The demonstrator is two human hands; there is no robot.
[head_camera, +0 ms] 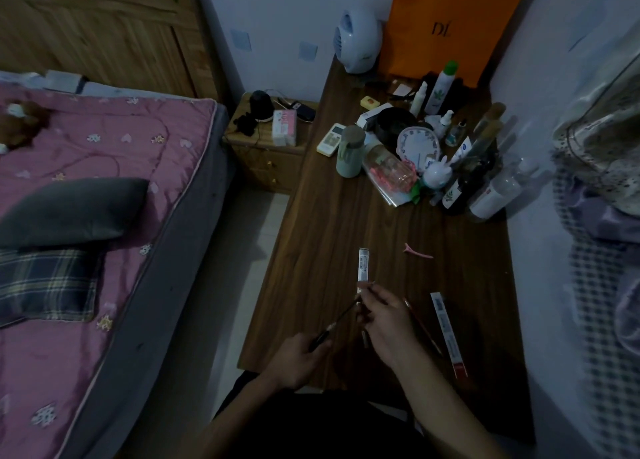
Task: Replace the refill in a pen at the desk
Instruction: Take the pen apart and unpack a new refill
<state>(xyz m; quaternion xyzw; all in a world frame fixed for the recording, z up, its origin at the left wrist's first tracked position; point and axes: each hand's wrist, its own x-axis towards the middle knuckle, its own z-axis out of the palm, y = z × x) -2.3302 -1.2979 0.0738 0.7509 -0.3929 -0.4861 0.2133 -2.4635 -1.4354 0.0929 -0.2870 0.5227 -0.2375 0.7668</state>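
My left hand (298, 358) grips a dark pen barrel (320, 341) near the desk's front edge. A thin dark refill (344, 315) sticks out of the barrel toward the upper right. My right hand (384, 323) pinches the refill's far end between thumb and fingers. A small metal piece (365, 339) lies on the desk just under that hand. A white refill packet (364, 264) lies just beyond my fingers. To the right lie a reddish-brown pen (424, 327) and a long white packet with a red end (448, 334).
The wooden desk (329, 223) carries a pink hair clip (417, 251) in the middle and a crowd of bottles, a green cup (350, 150) and a small fan at the back. A bed stands to the left, a nightstand beyond it.
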